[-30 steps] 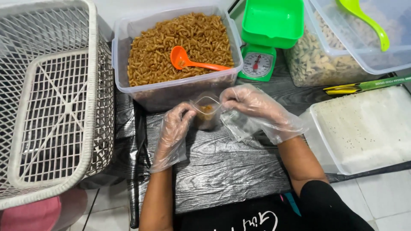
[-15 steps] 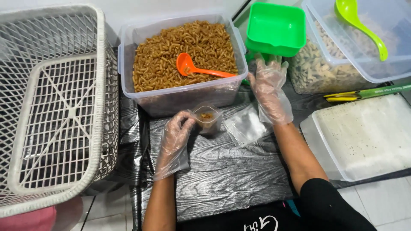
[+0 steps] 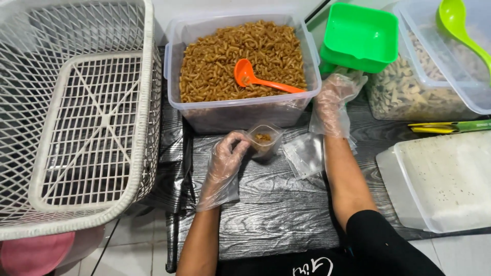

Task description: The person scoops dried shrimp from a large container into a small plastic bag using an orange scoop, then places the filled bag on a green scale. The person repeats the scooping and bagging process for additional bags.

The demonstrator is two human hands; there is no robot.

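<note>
My left hand (image 3: 225, 158), in a thin clear glove, holds a small clear plastic bag (image 3: 263, 140) open on the dark table; a little brown snack lies in its bottom. My right hand (image 3: 332, 99), also gloved, reaches up beside the end of the orange scoop's (image 3: 255, 80) handle at the rim of the clear tub (image 3: 243, 110) of brown curly snacks, fingers spread, holding nothing. A stack of empty clear bags (image 3: 307, 153) lies flat between my forearms.
A white wire basket (image 3: 76, 117) with a smaller one inside fills the left. A green scale tray (image 3: 360, 36) sits behind my right hand. Far right are a second tub (image 3: 429, 87) of pale snacks with a green spoon (image 3: 458, 25), and a white lid (image 3: 445, 179).
My right hand let go of the small bag and moved up right to the scoop handle at the tub's rim. My left hand keeps holding the bag.
</note>
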